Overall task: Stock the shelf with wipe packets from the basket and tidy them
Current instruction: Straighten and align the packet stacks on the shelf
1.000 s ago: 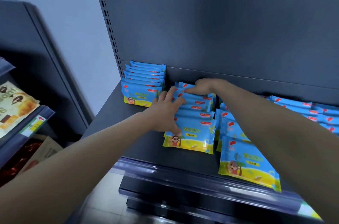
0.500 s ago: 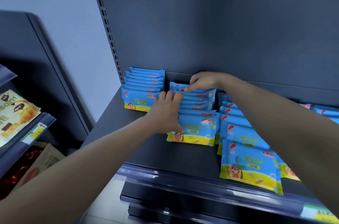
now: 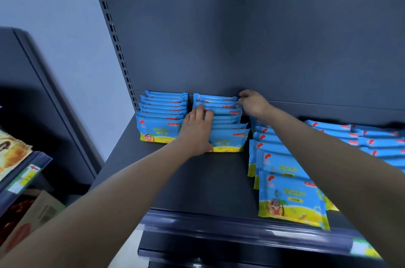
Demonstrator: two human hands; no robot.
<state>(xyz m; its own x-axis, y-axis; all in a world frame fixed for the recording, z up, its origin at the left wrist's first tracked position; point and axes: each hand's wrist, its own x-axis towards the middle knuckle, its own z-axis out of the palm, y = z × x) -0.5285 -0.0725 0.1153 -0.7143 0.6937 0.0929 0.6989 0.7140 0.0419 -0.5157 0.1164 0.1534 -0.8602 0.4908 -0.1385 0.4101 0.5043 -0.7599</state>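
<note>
At the far left stands a neighbouring rack with snack packets [image 3: 11, 153], a price strip [image 3: 26, 175] and a cardboard box [image 3: 32, 213] below, against a pale wall [image 3: 54, 15]. Next comes the slotted upright [image 3: 114, 33] and dark back panel [image 3: 241, 37] of the shelf [image 3: 197, 180] being stocked.

The first row [image 3: 163, 114] of blue wipe packets sits squared at the far left corner. Just beside it, the second row [image 3: 225, 127] has been pushed back within the last second. It was fanned out toward the near edge; now it is compact, its rear packet against the back panel and level with the first row.

The left hand [image 3: 197, 129] lies with straight fingers pressed on the row's near left side. The right hand [image 3: 252, 103] has its fingers curled round the row's far right corner, steadying it.

That row looks nearly tidy. To the right, the third row [image 3: 282, 169] still sprawls toward the front rail [image 3: 219, 228], and a fourth row [image 3: 361, 138] lies flatter at the far right. Both likely need the same squaring. The basket is out of view.
</note>
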